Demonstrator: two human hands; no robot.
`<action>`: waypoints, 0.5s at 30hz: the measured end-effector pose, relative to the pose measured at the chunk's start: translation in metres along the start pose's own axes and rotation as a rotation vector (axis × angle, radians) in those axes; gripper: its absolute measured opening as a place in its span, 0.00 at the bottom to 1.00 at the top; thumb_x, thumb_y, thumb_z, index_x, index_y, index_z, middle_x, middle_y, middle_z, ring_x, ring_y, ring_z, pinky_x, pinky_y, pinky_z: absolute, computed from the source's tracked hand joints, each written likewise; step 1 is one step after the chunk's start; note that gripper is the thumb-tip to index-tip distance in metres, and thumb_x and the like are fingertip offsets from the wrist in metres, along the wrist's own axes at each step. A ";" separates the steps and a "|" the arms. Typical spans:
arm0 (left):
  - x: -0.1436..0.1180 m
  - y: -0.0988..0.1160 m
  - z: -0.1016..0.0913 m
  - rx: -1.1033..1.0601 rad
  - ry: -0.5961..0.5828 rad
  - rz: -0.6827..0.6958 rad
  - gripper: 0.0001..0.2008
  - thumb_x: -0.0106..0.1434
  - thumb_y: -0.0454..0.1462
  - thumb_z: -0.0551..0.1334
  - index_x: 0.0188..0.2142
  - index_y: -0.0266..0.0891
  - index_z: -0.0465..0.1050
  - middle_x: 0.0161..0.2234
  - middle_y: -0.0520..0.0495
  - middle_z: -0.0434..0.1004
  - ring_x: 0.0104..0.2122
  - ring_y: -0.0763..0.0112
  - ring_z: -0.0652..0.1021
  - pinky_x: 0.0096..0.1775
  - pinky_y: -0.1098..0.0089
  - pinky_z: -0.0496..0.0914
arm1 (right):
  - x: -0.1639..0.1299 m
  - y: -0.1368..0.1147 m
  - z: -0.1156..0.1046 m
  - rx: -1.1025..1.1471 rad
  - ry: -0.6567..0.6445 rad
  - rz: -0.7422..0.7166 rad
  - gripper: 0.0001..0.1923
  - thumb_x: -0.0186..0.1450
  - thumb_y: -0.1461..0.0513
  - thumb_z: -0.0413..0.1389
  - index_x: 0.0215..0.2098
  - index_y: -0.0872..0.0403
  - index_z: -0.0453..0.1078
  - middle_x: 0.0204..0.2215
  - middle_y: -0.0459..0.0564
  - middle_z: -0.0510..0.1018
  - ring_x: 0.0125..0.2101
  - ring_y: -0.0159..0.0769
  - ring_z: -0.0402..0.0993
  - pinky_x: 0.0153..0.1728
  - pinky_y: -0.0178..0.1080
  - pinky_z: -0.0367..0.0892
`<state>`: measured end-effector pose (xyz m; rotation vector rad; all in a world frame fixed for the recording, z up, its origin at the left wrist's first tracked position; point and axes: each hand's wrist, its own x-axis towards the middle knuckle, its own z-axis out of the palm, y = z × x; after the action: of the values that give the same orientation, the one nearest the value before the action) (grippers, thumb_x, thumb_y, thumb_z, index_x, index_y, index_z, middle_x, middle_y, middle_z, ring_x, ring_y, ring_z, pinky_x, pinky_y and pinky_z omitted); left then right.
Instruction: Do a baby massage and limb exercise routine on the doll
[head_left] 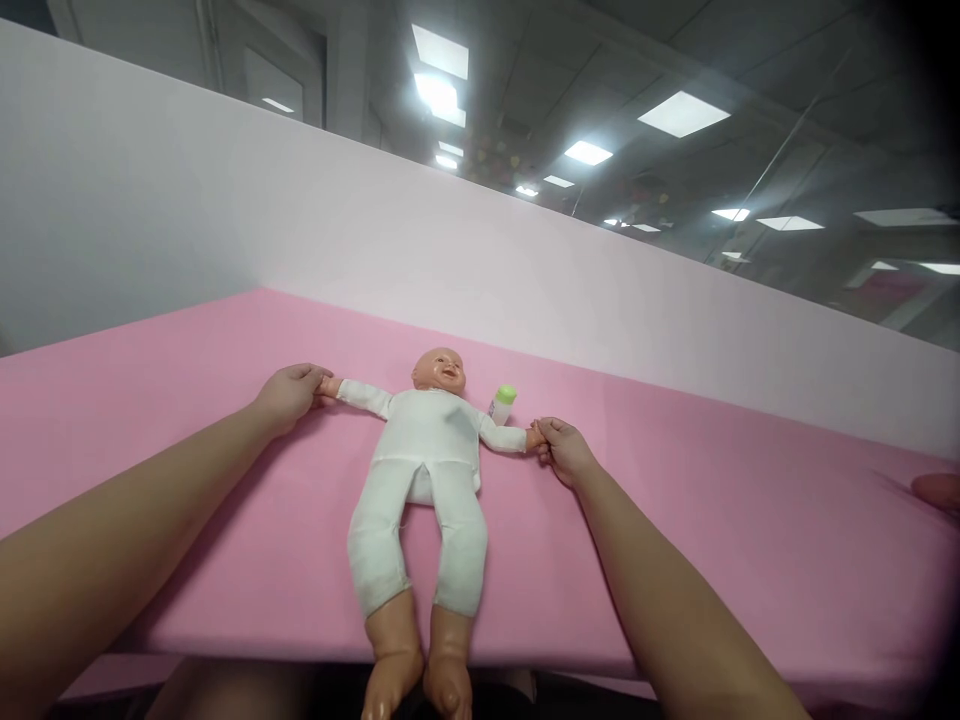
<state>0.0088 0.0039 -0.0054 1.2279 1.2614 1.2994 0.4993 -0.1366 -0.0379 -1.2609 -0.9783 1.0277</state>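
A baby doll (427,450) in a white body suit lies on its back on a pink surface (187,400), head away from me, bare feet hanging over the near edge. Its arms are stretched out sideways. My left hand (289,393) is closed around the doll's hand on the left side. My right hand (562,448) grips the doll's other hand on the right side. A small white bottle with a green cap (502,402) lies just behind the doll's right-side arm.
A pale pink wall panel (525,270) rises right behind the pink surface. At the far right edge a skin-coloured object (937,490) rests on the surface. Ceiling lights show above the panel.
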 end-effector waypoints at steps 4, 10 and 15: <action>0.000 0.000 -0.003 -0.032 -0.053 0.000 0.14 0.54 0.37 0.68 0.41 0.36 0.79 0.33 0.42 0.84 0.30 0.61 0.83 0.35 0.65 0.79 | -0.001 0.001 -0.001 -0.012 0.001 0.011 0.21 0.59 0.49 0.71 0.34 0.55 0.73 0.21 0.46 0.76 0.18 0.29 0.65 0.17 0.32 0.63; 0.002 -0.002 -0.008 -0.171 -0.120 -0.018 0.20 0.47 0.34 0.74 0.42 0.35 0.80 0.37 0.40 0.85 0.36 0.59 0.84 0.40 0.65 0.80 | -0.004 -0.005 -0.009 0.052 -0.045 0.057 0.17 0.60 0.63 0.71 0.45 0.54 0.76 0.37 0.53 0.83 0.31 0.34 0.80 0.38 0.38 0.80; -0.001 0.001 -0.007 -0.138 -0.190 -0.015 0.20 0.45 0.37 0.77 0.39 0.35 0.81 0.38 0.39 0.85 0.38 0.58 0.85 0.43 0.66 0.80 | -0.004 -0.004 -0.014 0.099 -0.043 0.044 0.20 0.57 0.63 0.74 0.45 0.54 0.77 0.41 0.52 0.83 0.34 0.35 0.82 0.42 0.39 0.81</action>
<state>0.0022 0.0019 -0.0040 1.2104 1.0266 1.2081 0.5114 -0.1446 -0.0349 -1.1873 -0.9242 1.1279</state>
